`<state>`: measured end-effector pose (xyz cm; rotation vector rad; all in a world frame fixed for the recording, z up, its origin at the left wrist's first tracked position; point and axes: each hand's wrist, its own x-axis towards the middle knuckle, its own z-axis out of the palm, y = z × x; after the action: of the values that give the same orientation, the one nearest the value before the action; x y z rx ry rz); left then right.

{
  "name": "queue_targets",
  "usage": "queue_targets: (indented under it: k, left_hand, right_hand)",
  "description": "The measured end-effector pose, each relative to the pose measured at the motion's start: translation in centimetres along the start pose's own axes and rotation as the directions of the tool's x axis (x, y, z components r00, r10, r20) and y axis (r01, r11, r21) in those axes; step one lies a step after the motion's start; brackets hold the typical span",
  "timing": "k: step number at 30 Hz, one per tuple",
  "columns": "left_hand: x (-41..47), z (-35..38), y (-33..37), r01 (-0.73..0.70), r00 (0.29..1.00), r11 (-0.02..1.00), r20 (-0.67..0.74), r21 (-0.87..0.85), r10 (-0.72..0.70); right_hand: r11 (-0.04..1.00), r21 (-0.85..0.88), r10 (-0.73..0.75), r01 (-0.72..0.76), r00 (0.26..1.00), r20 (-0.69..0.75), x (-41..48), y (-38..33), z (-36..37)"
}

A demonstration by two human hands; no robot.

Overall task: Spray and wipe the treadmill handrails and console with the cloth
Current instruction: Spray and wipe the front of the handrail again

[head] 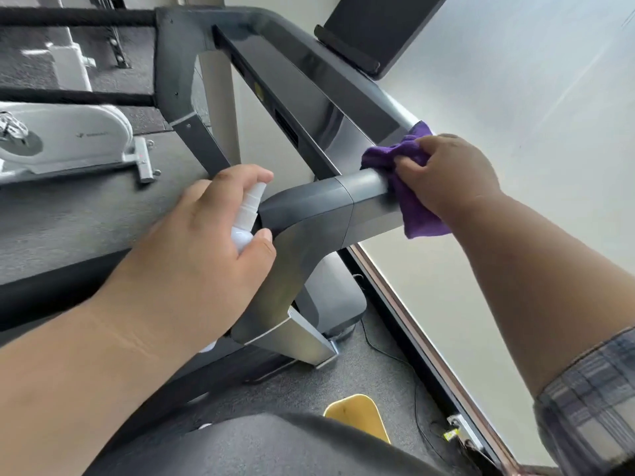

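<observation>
The grey treadmill handrail (364, 185) runs across the middle of the view, joined to the dark glossy console (275, 80). My right hand (450, 173) grips a purple cloth (412, 201) draped over the handrail's silver part. My left hand (206, 235) holds a small white spray bottle (247, 214), its nozzle up beside the handrail's dark corner. A black tablet holder (381, 32) stands at the console's far end.
A white exercise machine (68, 139) stands on the grey carpet at the left. The treadmill's upright post (295, 321) drops below the handrail. A frosted window wall (515, 97) fills the right side. A yellow object (357, 413) and a black cable (388, 352) lie on the floor.
</observation>
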<state>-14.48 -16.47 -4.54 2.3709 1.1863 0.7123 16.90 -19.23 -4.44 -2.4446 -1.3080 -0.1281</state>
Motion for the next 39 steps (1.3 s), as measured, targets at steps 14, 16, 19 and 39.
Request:
queue_targets:
  k: [14,16,19,39]
  left_hand:
    - [-0.3,-0.7,-0.4,-0.007,0.986,0.991,-0.166,-0.133,-0.015]
    - [-0.4,-0.9,-0.7,-0.003,0.983,0.994,-0.184,-0.113,-0.018]
    - [-0.8,-1.3,-1.4,0.012,0.979,0.993,-0.202,-0.116,-0.036]
    - [-2.3,-2.6,-2.6,0.125,0.979,0.986,-0.151,-0.106,-0.140]
  right_hand:
    - [0.791,-0.088,-0.595,0.606,0.795,0.119,-7.7,-17.3,4.3]
    - [0.813,-0.049,-0.578,0.580,0.814,0.047,-7.5,-16.0,4.2]
    - [0.887,-0.023,-0.461,0.461,0.887,-0.021,-5.5,-12.3,3.5]
    - [0.761,-0.030,-0.647,0.649,0.761,0.045,-9.2,-19.5,5.7]
